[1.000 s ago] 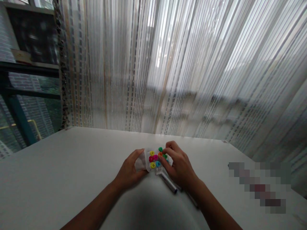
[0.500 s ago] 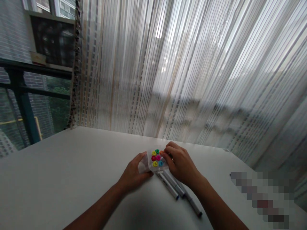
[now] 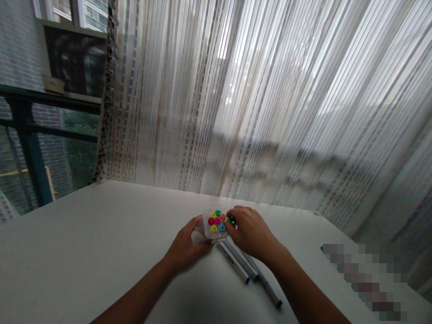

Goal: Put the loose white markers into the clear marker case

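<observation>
A small clear plastic marker box (image 3: 206,225) stands on the white table (image 3: 84,243), filled with several markers whose coloured caps (image 3: 216,221) face up. My left hand (image 3: 187,245) is wrapped round the box's left side and holds it. My right hand (image 3: 248,231) is at the box's right side, its fingertips pinched on a green-capped marker (image 3: 230,220) at the box's edge. Three loose markers (image 3: 243,265) lie on the table just under my right wrist.
A striped sheer curtain (image 3: 253,99) hangs right behind the table's far edge. At the left a window with a dark frame (image 3: 30,148) shows a brick wall. A blurred patch (image 3: 364,279) covers something on the table's right side.
The view has shifted slightly. Two more loose markers now show on the table by my right wrist. My right fingers stay at the caps on the box's right side.
</observation>
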The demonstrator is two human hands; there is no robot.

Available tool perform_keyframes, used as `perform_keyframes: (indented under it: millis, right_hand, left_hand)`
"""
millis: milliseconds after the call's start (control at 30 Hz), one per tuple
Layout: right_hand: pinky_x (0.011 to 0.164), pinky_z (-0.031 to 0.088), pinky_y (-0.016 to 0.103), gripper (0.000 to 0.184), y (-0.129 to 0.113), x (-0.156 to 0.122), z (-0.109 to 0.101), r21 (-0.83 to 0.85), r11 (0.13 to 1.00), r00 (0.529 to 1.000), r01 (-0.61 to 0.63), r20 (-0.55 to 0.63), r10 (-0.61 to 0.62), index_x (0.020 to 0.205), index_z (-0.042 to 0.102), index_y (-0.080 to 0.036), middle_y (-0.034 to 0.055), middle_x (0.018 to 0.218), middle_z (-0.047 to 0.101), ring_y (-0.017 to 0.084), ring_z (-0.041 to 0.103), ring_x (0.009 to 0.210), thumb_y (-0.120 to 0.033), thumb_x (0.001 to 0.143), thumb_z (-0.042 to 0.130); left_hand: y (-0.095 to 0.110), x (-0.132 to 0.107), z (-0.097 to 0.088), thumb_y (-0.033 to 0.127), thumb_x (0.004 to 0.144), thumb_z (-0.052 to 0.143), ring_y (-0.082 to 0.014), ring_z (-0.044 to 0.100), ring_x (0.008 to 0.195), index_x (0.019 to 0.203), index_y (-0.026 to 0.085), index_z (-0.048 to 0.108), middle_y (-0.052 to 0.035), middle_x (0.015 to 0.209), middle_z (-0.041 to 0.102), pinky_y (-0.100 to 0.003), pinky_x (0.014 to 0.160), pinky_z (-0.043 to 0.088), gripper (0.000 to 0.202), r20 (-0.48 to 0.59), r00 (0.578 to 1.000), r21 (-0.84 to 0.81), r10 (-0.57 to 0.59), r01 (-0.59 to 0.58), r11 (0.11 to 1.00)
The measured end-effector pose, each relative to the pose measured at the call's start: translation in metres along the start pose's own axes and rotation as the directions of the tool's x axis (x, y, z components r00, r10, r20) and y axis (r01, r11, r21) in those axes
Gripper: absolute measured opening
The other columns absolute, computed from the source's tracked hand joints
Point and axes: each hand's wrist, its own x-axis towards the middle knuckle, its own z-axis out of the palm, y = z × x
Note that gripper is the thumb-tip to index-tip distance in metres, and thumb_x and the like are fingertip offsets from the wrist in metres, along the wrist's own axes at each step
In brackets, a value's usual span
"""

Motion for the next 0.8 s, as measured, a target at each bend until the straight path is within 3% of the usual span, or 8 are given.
perform_keyframes:
  millis: [133, 267, 333, 400, 467, 500, 700, 800]
  right_hand:
    - [0.072, 0.041, 0.029, 0.018, -0.003, 0.002, -0.001, -0.025, 1.0, 1.0, 0.008, -0.028, -0.008, 0.09, 0.07, -0.012, 0.0113, 0.093, 0.072, 0.021, 0.066, 0.086, -0.016, 0.093, 0.053]
    - [0.066, 0.041, 0.028, 0.016, 0.012, -0.003, -0.011, 0.092, 0.995, 0.951, 0.038, -0.309, -0.008, 0.082, 0.065, -0.015, 0.0076, 0.079, 0.069, 0.019, 0.064, 0.073, -0.016, 0.091, 0.052]
    - [0.06, 0.04, 0.027, 0.02, 0.027, -0.009, -0.019, 0.21, 0.973, 0.845, 0.092, -0.534, 0.036, 0.078, 0.063, -0.017, 0.0035, 0.067, 0.064, 0.017, 0.059, 0.061, -0.023, 0.091, 0.049]
    - [0.053, 0.039, 0.026, 0.023, 0.044, -0.016, -0.021, 0.335, 0.933, 0.683, 0.129, -0.713, 0.161, 0.078, 0.062, -0.018, -0.0005, 0.057, 0.058, 0.015, 0.053, 0.051, -0.032, 0.091, 0.049]
    - [0.048, 0.037, 0.025, 0.026, 0.06, -0.021, -0.014, 0.448, 0.886, 0.553, 0.116, -0.771, 0.317, 0.077, 0.061, -0.018, -0.0027, 0.052, 0.053, 0.014, 0.049, 0.046, -0.04, 0.089, 0.052]
    - [0.047, 0.037, 0.025, 0.028, 0.066, -0.022, -0.006, 0.494, 0.863, 0.535, 0.101, -0.759, 0.372, 0.076, 0.061, -0.019, -0.0029, 0.05, 0.052, 0.014, 0.048, 0.045, -0.043, 0.088, 0.053]
    - [0.05, 0.042, 0.029, 0.038, 0.075, -0.023, 0.071, 0.615, 0.788, 0.703, -0.012, -0.556, 0.444, 0.073, 0.06, -0.019, 0.0005, 0.051, 0.055, 0.017, 0.053, 0.048, -0.052, 0.088, 0.049]
    - [0.052, 0.042, 0.028, 0.036, 0.071, -0.026, 0.094, 0.617, 0.786, 0.781, -0.035, -0.474, 0.407, 0.074, 0.06, -0.019, 0.0009, 0.053, 0.055, 0.017, 0.054, 0.049, -0.048, 0.091, 0.045]
  left_hand:
    - [-0.001, 0.0, 0.001, 0.028, 0.069, 0.077, -0.0301, 0.062, 0.107, 0.12, 0.02, 0.058, -0.0097, 0.116, 0.07, -0.043, 0.098, 0.046, 0.055, -0.001, 1.0, -0.009, -0.022, 0.022, 1.0]
    - [0.001, 0.0, 0.0, 0.029, 0.069, 0.079, -0.03, 0.063, 0.108, 0.12, 0.021, 0.059, -0.009, 0.118, 0.071, -0.043, 0.097, 0.047, 0.056, 0.02, 0.999, -0.058, -0.036, 0.037, 0.998]
    - [0.0, 0.001, -0.001, 0.031, 0.069, 0.08, -0.0301, 0.063, 0.108, 0.119, 0.022, 0.06, -0.0084, 0.118, 0.071, -0.044, 0.098, 0.047, 0.055, 0.011, 0.999, -0.056, -0.045, 0.045, 0.997]
    - [-0.003, 0.002, -0.001, 0.032, 0.07, 0.08, -0.0306, 0.063, 0.108, 0.119, 0.022, 0.06, -0.0087, 0.12, 0.071, -0.046, 0.098, 0.047, 0.054, -0.003, 0.997, -0.057, -0.076, 0.076, 0.996]
    - [-0.006, 0.003, -0.002, 0.034, 0.068, 0.081, -0.0318, 0.063, 0.11, 0.121, 0.022, 0.059, -0.0105, 0.124, 0.069, -0.048, 0.098, 0.047, 0.058, -0.02, 0.994, -0.079, -0.108, 0.107, 0.991]
    - [-0.008, 0.003, -0.002, 0.034, 0.068, 0.081, -0.0326, 0.062, 0.111, 0.122, 0.022, 0.059, -0.0116, 0.126, 0.069, -0.049, 0.099, 0.047, 0.06, -0.026, 0.992, -0.093, -0.121, 0.118, 0.989]
    - [-0.01, 0.002, -0.004, 0.037, 0.07, 0.08, -0.0331, 0.063, 0.111, 0.12, 0.022, 0.059, -0.0115, 0.125, 0.069, -0.051, 0.1, 0.047, 0.056, -0.014, 0.992, -0.096, -0.128, 0.126, 0.987]
    - [-0.012, 0.002, -0.005, 0.039, 0.07, 0.081, -0.0332, 0.064, 0.113, 0.122, 0.022, 0.058, -0.0114, 0.126, 0.069, -0.051, 0.101, 0.047, 0.059, -0.008, 0.993, -0.116, -0.118, 0.116, 0.986]
